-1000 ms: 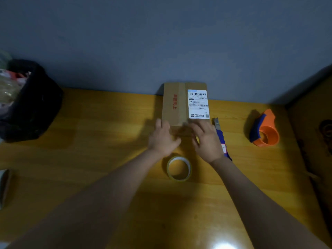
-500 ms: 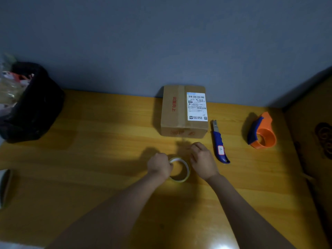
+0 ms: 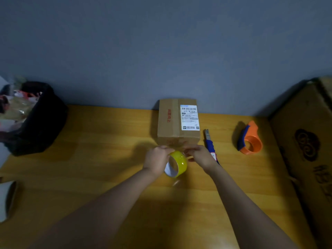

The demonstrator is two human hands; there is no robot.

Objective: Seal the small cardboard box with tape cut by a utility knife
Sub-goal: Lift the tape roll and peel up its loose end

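A small cardboard box (image 3: 172, 121) with a white shipping label stands against the wall at the table's back middle. Just in front of it, my left hand (image 3: 156, 160) holds a yellowish roll of tape (image 3: 177, 163) lifted off the table and tilted on edge. My right hand (image 3: 199, 156) pinches at the roll's upper right side; whether it holds a loose tape end is too small to tell. A blue utility knife (image 3: 209, 143) lies on the table right of the box, its lower part hidden behind my right hand.
An orange and blue tape dispenser (image 3: 250, 139) sits on the wooden table (image 3: 107, 141) at the right. A large cardboard carton (image 3: 309, 150) blocks the right edge. A black bag (image 3: 36, 121) full of items stands at the far left. A white roll (image 3: 7, 199) lies at the left edge.
Both hands left the box's front edge, came down to the tape roll lying flat on the table, and picked it up; it is now tilted on edge between them.
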